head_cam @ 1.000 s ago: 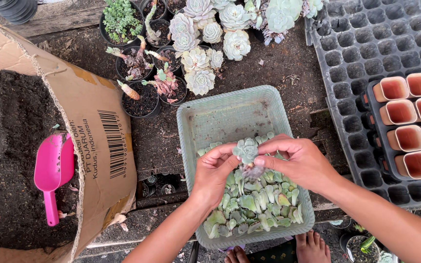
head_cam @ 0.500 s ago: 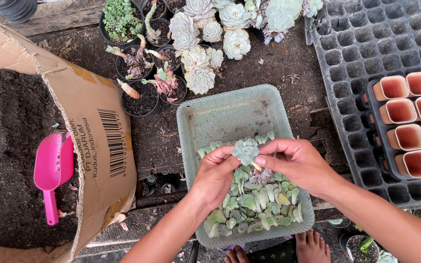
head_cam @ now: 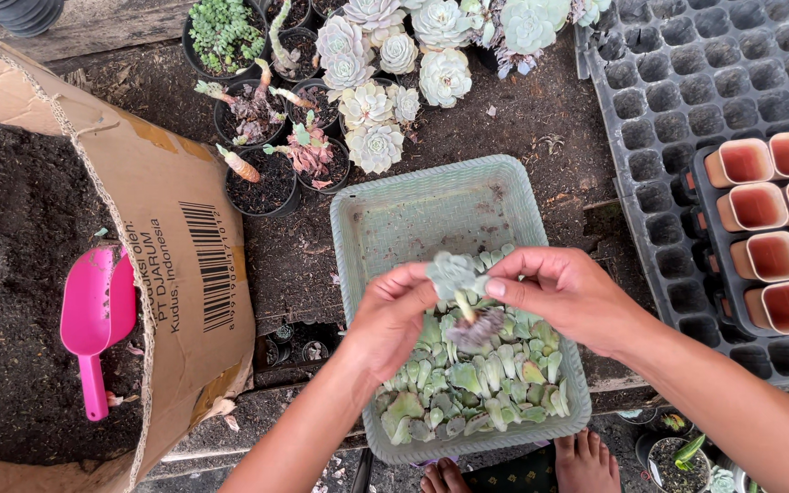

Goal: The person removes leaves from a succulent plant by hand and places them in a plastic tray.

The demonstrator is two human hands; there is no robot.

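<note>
Tray's [head_cam: 541,228] bare far half open — potted succulents [head_cam: 367,137] crowd beyond.

Both forearms enter from the bottom edge, bare, and converge toward the centre of the view, the left rising from lower centre-left and the right coming in from the lower right corner at a shallower angle. The left hand [head_cam: 394,315] is turned back-up, wrist slightly bent, its fingers curled inward with thumb and fingertips closed in a pinch at the upper right of the hand. The right hand [head_cam: 563,297] is also back-up, knuckles raised, its thumb and forefinger pinched together at the left end, almost meeting the left hand's fingertips; two bare feet [head_cam: 586,461] show at the bottom edge.
</note>
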